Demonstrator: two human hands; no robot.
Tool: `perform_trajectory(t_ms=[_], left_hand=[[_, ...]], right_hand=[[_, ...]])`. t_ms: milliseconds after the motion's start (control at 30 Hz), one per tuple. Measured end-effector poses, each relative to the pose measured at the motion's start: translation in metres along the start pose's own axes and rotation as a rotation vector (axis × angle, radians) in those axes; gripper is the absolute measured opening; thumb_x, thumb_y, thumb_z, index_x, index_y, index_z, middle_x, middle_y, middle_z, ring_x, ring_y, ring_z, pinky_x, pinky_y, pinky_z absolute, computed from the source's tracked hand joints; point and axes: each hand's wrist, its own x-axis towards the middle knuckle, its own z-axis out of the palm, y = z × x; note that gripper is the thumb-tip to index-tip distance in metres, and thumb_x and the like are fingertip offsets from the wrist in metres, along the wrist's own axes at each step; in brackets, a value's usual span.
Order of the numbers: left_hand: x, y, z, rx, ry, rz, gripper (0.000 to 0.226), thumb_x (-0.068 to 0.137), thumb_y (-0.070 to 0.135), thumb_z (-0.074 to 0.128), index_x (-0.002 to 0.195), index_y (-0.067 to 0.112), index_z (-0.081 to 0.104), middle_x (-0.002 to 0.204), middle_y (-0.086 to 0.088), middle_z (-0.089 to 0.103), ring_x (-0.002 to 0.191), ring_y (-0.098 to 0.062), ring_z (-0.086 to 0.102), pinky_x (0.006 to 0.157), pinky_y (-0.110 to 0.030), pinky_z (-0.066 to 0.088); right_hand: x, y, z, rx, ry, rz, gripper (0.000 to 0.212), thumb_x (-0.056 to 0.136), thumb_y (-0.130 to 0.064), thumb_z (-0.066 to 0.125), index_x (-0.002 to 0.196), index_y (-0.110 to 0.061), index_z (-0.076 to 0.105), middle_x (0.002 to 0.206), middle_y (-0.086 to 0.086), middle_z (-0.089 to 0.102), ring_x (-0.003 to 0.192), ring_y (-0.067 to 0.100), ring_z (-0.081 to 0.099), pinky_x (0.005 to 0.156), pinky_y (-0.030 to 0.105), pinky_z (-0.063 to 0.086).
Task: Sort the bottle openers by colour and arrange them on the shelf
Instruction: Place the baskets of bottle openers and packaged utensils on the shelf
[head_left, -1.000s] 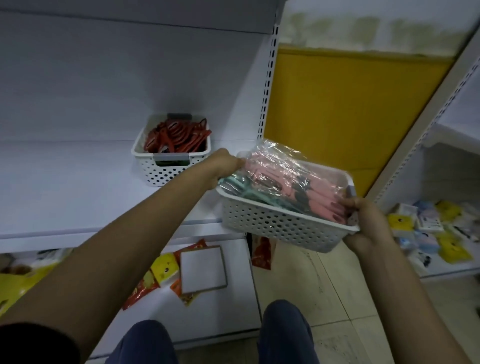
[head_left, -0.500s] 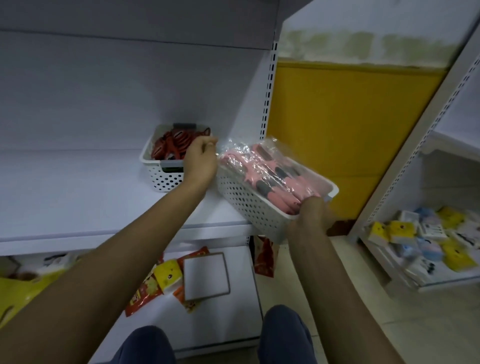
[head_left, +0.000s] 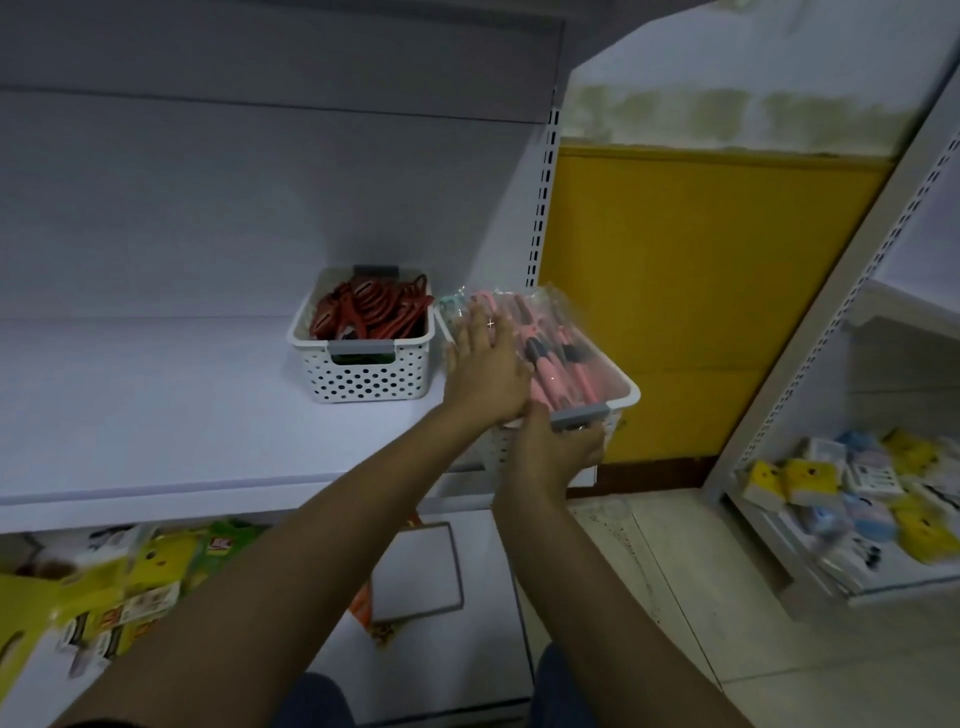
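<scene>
A white perforated basket (head_left: 626, 397) of pink bottle openers (head_left: 558, 358) wrapped in clear plastic sits on the right end of the white shelf (head_left: 156, 405), its near end past the shelf edge. My left hand (head_left: 485, 364) lies flat with straight fingers on the plastic-covered openers. My right hand (head_left: 558, 449) grips the basket's near end under its grey handle. To the left stands a second white basket (head_left: 363, 371) full of red bottle openers (head_left: 371, 309).
A perforated upright (head_left: 540, 208) bounds the shelf on the right, with a yellow wall panel (head_left: 701, 291) behind. The lower shelf carries yellow packets (head_left: 150, 566) and a white card (head_left: 418, 571). A side rack at the right holds small packaged goods (head_left: 857, 493).
The basket of pink openers has moved up and left onto the shelf beside the red basket. My left hand left the basket's rim and now lies flat on top.
</scene>
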Motion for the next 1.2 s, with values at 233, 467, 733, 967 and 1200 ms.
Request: perform_trajectory(t_ms=[233, 467, 733, 967, 1200], left_hand=[[0.016, -0.005, -0.004, 0.16, -0.159, 0.09, 0.07, 0.099, 0.043, 0.032, 0.15, 0.013, -0.006, 0.154, -0.018, -0.021, 0.142, -0.036, -0.016, 0.115, -0.049, -0.004], [-0.01, 0.001, -0.011, 0.063, 0.089, 0.354, 0.046, 0.097, 0.045, 0.032, 0.122, 0.014, 0.054, 0.151, -0.012, 0.029, 0.142, -0.028, 0.019, 0.115, -0.048, 0.013], [-0.012, -0.002, -0.01, 0.539, -0.166, 0.623, 0.064, 0.092, 0.06, 0.031, 0.146, 0.026, 0.028, 0.157, -0.012, 0.016, 0.144, -0.03, 0.011, 0.116, -0.044, 0.008], [0.019, -0.018, -0.021, 0.602, -0.236, 0.576, 0.053, 0.099, 0.045, 0.03, 0.148, 0.025, 0.024, 0.158, -0.011, 0.011, 0.144, -0.03, 0.011, 0.115, -0.042, 0.013], [0.05, -0.041, -0.026, 0.749, -0.2, 0.439, 0.052, 0.1, 0.042, 0.03, 0.149, 0.032, 0.014, 0.159, 0.0, 0.007, 0.146, -0.023, 0.003, 0.116, -0.044, 0.007]], right_hand=[[0.01, 0.005, -0.034, 0.095, -0.034, -0.103, 0.052, 0.088, -0.021, 0.063, 0.134, -0.02, 0.04, 0.132, 0.002, 0.043, 0.117, 0.019, 0.051, 0.093, 0.036, 0.049], [0.067, -0.018, -0.034, -0.09, -0.18, -0.254, 0.044, 0.096, -0.047, 0.044, 0.126, -0.014, 0.051, 0.117, 0.001, 0.061, 0.102, 0.014, 0.06, 0.075, 0.021, 0.052], [0.076, -0.019, -0.011, -0.016, 0.008, -0.215, 0.029, 0.096, -0.024, 0.043, 0.114, -0.009, 0.061, 0.103, 0.008, 0.066, 0.09, 0.026, 0.064, 0.074, 0.038, 0.054], [0.09, -0.018, 0.026, -0.136, -0.121, -0.159, 0.038, 0.1, -0.024, 0.037, 0.13, -0.005, 0.049, 0.125, 0.015, 0.058, 0.109, 0.03, 0.056, 0.092, 0.04, 0.047], [0.104, -0.013, 0.046, -0.343, -0.469, -0.109, 0.056, 0.101, -0.042, 0.032, 0.147, -0.01, 0.025, 0.147, 0.012, 0.039, 0.129, 0.03, 0.043, 0.107, 0.045, 0.037]])
